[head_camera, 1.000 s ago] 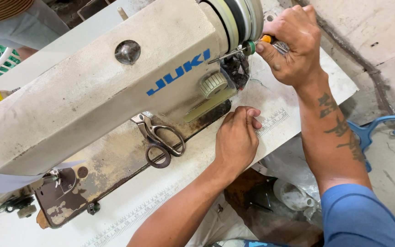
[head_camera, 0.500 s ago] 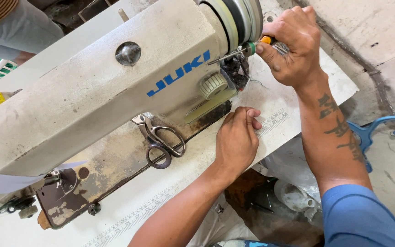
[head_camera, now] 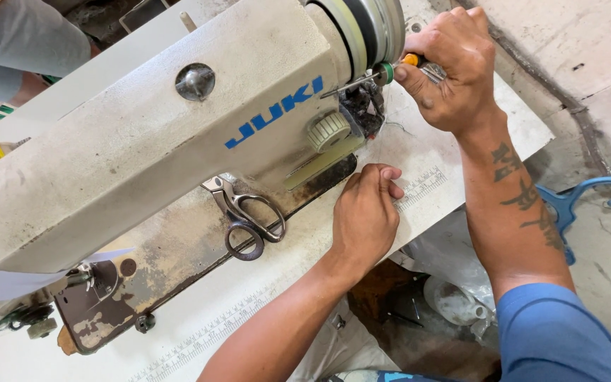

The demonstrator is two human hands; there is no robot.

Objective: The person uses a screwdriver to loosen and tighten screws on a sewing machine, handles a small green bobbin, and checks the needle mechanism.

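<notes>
A cream industrial sewing machine (head_camera: 143, 148) lies across a white table (head_camera: 454, 152) with a printed ruler along its front edge. My right hand (head_camera: 454, 67) grips a screwdriver with an orange and green handle (head_camera: 394, 68); its thin blade points left into the dark mechanism beside the handwheel (head_camera: 369, 25). My left hand (head_camera: 365, 212) rests on the table top just in front of the machine, fingers curled under, holding nothing. A pair of metal scissors (head_camera: 245, 216) lies on the machine bed to the left of that hand.
A round stitch dial (head_camera: 329, 131) sits on the machine's face. Another person's grey-clad limb (head_camera: 22, 42) shows at the top left. A blue metal frame (head_camera: 581, 198) stands on the concrete floor at the right. Plastic bags and a white jug (head_camera: 454, 301) lie under the table.
Neither hand has visibly shifted. The grey-clad limb at the top left has shifted slightly.
</notes>
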